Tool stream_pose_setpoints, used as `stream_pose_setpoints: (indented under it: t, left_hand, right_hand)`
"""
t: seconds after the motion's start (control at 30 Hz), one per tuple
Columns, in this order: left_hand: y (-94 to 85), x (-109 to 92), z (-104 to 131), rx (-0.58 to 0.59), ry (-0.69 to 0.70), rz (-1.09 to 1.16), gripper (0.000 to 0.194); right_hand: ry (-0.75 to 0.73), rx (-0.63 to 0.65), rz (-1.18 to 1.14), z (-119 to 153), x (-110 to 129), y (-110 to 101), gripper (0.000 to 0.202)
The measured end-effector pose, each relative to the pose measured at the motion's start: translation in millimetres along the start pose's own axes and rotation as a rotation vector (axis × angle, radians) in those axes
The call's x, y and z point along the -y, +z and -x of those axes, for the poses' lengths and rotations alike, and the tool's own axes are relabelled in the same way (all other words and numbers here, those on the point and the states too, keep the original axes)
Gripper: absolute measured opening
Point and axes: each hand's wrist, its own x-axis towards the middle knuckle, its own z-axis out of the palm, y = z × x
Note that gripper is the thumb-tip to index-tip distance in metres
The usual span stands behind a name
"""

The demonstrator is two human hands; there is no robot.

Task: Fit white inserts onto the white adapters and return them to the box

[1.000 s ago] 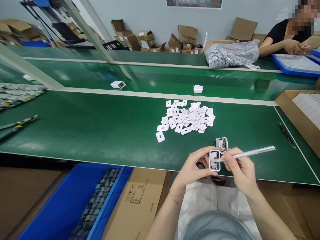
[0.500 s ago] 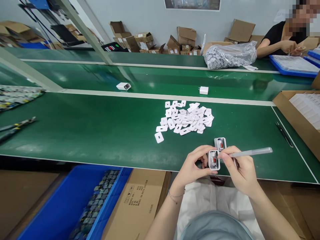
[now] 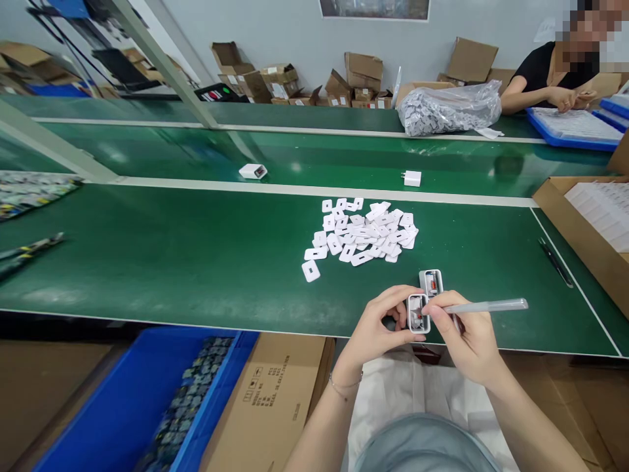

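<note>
My left hand (image 3: 381, 324) grips a white charger housing (image 3: 411, 322) at the near edge of the green bench, its open end facing up with small parts inside. Pinched in my right hand (image 3: 466, 334) is a slim tool with a pale grey handle (image 3: 496, 305). Its tip reaches the housing's opening, partly hidden by my fingers. Just beyond, a second open housing (image 3: 431, 280) stands against the first, with a reddish part inside. A pile of white rectangular cover plates (image 3: 363, 236), each with a slot, lies past my hands.
Two white chargers, one at left (image 3: 253, 172) and one at right (image 3: 411, 178), sit on the green belt (image 3: 314, 154). Black tweezers (image 3: 555, 262) and a carton (image 3: 580, 216) are at right. Pliers (image 3: 34, 252) lie at left. Across the belt, a co-worker (image 3: 535, 78) sits by blue trays.
Both chargers on the belt have shifted to the right. My right hand and its tool have moved slightly at the housing; my left hand keeps its hold.
</note>
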Motion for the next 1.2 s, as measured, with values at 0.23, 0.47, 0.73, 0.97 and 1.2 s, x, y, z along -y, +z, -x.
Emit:
stream_pose_setpoints:
  t: [0.23, 0.47, 0.73, 0.97, 1.2]
  left_hand:
    - [0.5, -0.2, 0.0, 0.002, 0.005, 0.007, 0.051]
    - [-0.3, 1.3, -0.4, -0.005, 0.019, 0.012, 0.053]
    - [1.0, -1.8, 0.0, -0.007, 0.002, 0.014, 0.049]
    - [0.8, -3.0, -0.8, -0.012, 0.003, -0.007, 0.051]
    - [1.2, -3.4, -0.8, -0.012, 0.007, 0.004, 0.048]
  right_hand:
    - [-0.022, 0.023, -0.007, 3.1, 2.6, -1.8, 0.016]
    - [-0.015, -0.022, 0.018, 1.5, 2.0, -4.5, 0.016]
    - [-0.029, 0.041, 0.012, 1.0, 3.2, -0.8, 0.016]
    - [0.001, 0.007, 0.007, 2.7, 1.7, -1.9, 0.017]
    - [-0.014, 0.041, -0.032, 6.6, 1.2, -0.4, 0.014]
